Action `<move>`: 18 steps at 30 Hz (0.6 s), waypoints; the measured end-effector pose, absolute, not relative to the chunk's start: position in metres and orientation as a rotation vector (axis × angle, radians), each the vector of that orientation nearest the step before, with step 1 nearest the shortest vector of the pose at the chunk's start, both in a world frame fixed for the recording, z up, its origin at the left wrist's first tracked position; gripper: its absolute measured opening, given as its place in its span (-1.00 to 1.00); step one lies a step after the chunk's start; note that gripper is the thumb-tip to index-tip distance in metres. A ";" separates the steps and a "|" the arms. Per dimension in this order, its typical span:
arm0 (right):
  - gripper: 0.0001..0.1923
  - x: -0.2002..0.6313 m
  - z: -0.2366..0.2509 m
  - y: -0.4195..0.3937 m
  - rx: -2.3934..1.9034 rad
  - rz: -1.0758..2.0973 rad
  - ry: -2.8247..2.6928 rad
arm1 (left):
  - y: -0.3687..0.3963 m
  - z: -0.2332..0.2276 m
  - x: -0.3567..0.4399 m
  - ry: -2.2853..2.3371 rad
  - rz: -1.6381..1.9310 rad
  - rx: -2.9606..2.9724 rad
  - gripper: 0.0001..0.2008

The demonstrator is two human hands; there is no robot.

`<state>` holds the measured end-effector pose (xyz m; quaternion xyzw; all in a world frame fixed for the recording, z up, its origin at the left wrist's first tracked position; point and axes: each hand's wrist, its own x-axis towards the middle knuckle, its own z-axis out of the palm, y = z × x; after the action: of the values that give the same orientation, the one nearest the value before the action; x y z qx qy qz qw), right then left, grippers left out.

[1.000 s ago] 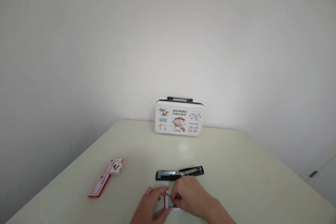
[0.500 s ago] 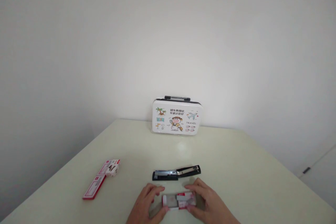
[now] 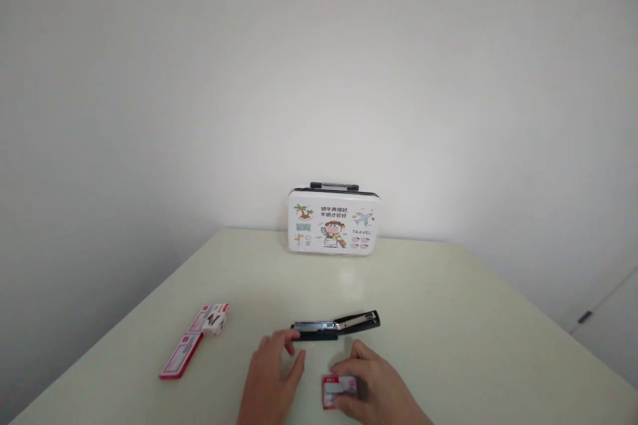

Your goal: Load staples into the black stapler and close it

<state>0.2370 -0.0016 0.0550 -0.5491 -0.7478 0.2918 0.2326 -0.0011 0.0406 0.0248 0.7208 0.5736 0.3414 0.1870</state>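
left hand [image 3: 272, 372] touching stapler [image 3: 335, 326] (open), table [image 3: 448, 319]

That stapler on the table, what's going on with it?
A person sits at a pale table. The left hand reaches to the near end of the black stapler, which lies opened out flat, fingertips at it. The right hand holds a small red and white box down on the table. A torn red packet lies to the left, and a cartoon-printed case stands against the wall.
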 end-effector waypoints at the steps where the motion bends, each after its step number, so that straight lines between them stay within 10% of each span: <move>1: -0.70 0.234 0.057 0.000 -1.489 0.807 -2.069 | 0.050 0.029 -0.005 1.680 0.960 2.053 -0.57; 18: -0.83 0.218 0.085 0.043 -1.497 0.496 -2.317 | 0.049 0.041 0.003 1.416 0.706 2.146 -0.75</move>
<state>0.2182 0.0429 0.0850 -0.5264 -0.8148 0.1744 0.1689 0.0034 0.0495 0.0412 0.7823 0.5162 0.2572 0.2356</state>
